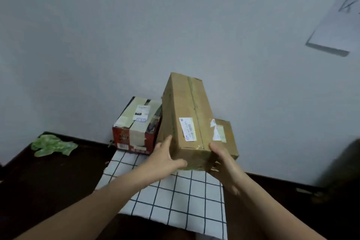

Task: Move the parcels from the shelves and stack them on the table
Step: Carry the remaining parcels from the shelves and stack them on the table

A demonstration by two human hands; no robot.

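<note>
Head view: you look down over both forearms at a dark table (48, 181) set against a pale wall.
Left hand (165, 154): your fingers lie straight and flat against the left side of the long carton (187, 122), and your thumb stretches across its near end.
Right hand (220, 159): your fingers curl round the carton's near right corner and grip it.
Long carton: plain brown card with a tape seam along the top. You hold it above the far edge of the checked cloth (175, 197), its far end pointing towards the wall.
Contact below: you cannot tell whether it rests on the smaller brown box (228, 136) that shows under its right side.
Carton label: a white slip with a blue mark and a barcode. The digits seem to read "502 602 17 815", but they are blurred.
Smaller brown box: a torn white label, unreadable.
Red box (136, 126): it stands just left of the carton, wrapped in pale tape. The print on its white label and on the blue-framed tag is too small to read.
Green crumpled sheet (52, 145): it lies at the table's far left, well apart from the boxes.
Wall sheet (335, 15): white, at the upper right, with grey strokes you cannot make out.
</note>
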